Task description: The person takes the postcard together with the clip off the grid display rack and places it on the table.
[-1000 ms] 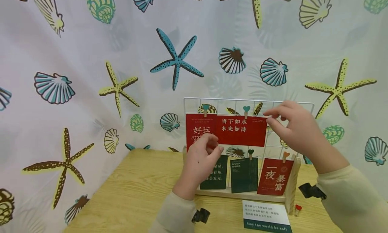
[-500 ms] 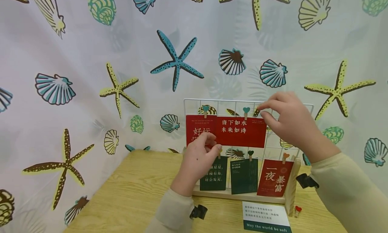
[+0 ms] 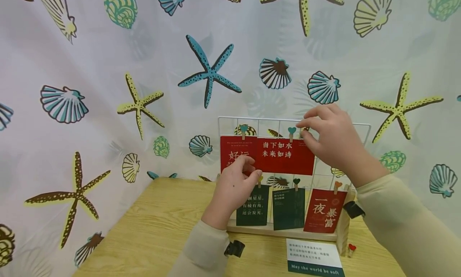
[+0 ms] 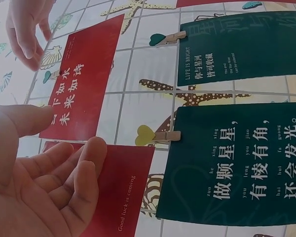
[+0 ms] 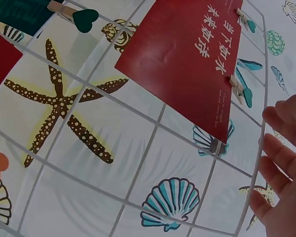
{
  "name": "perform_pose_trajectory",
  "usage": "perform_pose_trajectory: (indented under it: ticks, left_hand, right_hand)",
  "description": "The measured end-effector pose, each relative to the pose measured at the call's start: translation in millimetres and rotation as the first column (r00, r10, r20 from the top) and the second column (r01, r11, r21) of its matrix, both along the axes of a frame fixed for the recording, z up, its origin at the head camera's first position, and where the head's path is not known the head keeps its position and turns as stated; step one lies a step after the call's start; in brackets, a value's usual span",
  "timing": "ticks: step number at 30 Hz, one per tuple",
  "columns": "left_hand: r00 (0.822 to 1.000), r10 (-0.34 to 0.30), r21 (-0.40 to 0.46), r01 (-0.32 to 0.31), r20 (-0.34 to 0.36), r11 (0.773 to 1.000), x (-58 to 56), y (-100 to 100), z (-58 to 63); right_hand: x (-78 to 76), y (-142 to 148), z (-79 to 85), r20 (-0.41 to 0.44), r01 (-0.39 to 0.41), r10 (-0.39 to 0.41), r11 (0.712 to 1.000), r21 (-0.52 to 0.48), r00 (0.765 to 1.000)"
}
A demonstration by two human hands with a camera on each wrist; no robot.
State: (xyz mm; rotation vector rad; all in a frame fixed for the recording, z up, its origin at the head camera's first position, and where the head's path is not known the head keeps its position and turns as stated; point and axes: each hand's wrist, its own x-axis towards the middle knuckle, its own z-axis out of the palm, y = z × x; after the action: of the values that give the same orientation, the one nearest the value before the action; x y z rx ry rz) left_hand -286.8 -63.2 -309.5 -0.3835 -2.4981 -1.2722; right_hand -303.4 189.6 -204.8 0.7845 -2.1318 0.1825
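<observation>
A white wire grid rack (image 3: 331,123) stands on a wooden base, with cards clipped to it. My right hand (image 3: 333,139) is at the grid's top wire, fingers loosely bent and nothing between them. Just left of it, a teal heart clothespin (image 3: 291,133) fastens a wide red card (image 3: 284,161). In the right wrist view, the fingers (image 5: 276,170) lie along the outer wire. My left hand (image 3: 235,189) hovers with relaxed fingers before the left red card (image 3: 230,145), covering part of it. Another teal heart clothespin (image 3: 243,131) holds that card.
Lower on the grid hang two dark green cards (image 3: 289,213) and a smaller red card (image 3: 325,213). On the wooden table (image 3: 144,229) lie a white and green card (image 3: 313,255) and a red heart clothespin (image 3: 351,249). A curtain with starfish and shells hangs behind.
My right hand has moved left and upward from the wide red card's right corner toward the teal heart clothespin. My left hand has stayed nearly in place.
</observation>
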Motion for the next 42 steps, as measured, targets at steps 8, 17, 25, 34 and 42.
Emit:
perform_pose_trajectory:
  ticks: [8,17,25,34,42]
  left_hand:
    - [1.0,0.001,-0.022,-0.001,0.007,1.0,-4.4,3,-3.1]
    - [1.0,-0.019,-0.011,0.019,0.008,1.0,-9.7,2,-6.6]
    - [1.0,-0.015,-0.021,0.016,0.009,1.0,-14.3,3,-8.0]
    - [1.0,-0.012,-0.027,0.011,-0.028,1.0,-16.8,5,-11.3]
    - [0.998,-0.017,-0.005,0.016,-0.063,1.0,-18.3,7,-11.5]
  right_hand:
    - [-7.8,-5,-8.6,0.01,0.059,-0.059,0.998,0.007,0.998]
    - [-8.7,-11,-13.4,0.032,0.134,-0.136,0.99,0.046,0.99]
    - [-10.5,-16,-14.0,0.023,0.155,-0.157,0.985,0.08,0.987]
    - [-14.6,-15,-18.7,0.021,0.161,-0.162,0.985,0.056,0.986]
    - [-17.0,-15,-20.4,0.006,0.151,-0.151,0.988,0.03,0.989]
